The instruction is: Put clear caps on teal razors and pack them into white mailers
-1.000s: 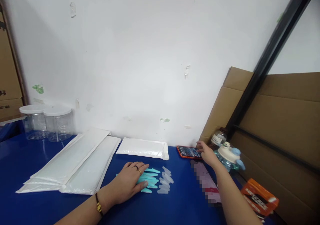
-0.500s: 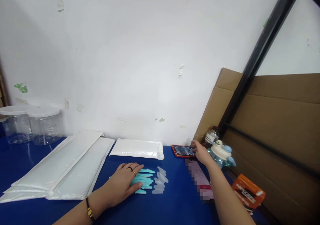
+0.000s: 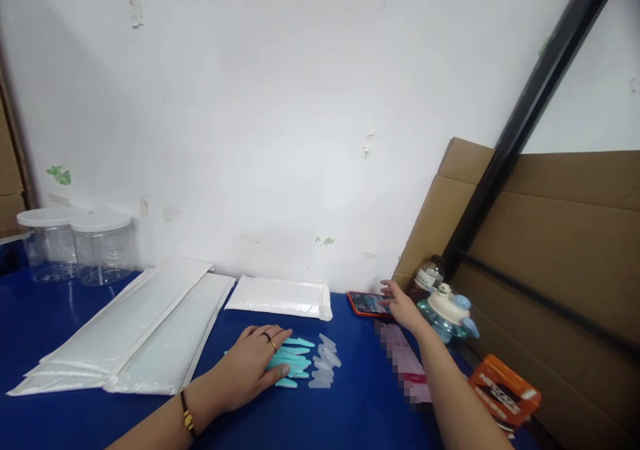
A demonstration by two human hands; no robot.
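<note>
My left hand (image 3: 250, 369) lies flat, fingers stretched, over a row of slim turquoise plastic pieces (image 3: 295, 363) that look like eyebrow razors. Its palm and fingers hide their left ends. Just right of them sits a cluster of small translucent caps (image 3: 326, 362). Farther back, my right hand (image 3: 400, 303) reaches to a phone (image 3: 367, 304) in an orange-red case, lying flat with its screen lit. The fingers are spread at the phone's right side; I cannot tell whether a fingertip touches the screen.
White padded mailers (image 3: 135, 330) are stacked on the left of the blue table (image 3: 300, 427); another mailer (image 3: 280, 298) lies by the wall. Two clear lidded jars (image 3: 103, 257) stand far left. Right are a pinkish packet (image 3: 403, 357), brown bottle (image 3: 427, 277), teal water bottle (image 3: 445, 317) and orange box (image 3: 505, 393).
The whole view has shifted slightly, so things appear farther right. My right hand's fingers have spread wider at the phone. My left hand remains on the turquoise pieces.
</note>
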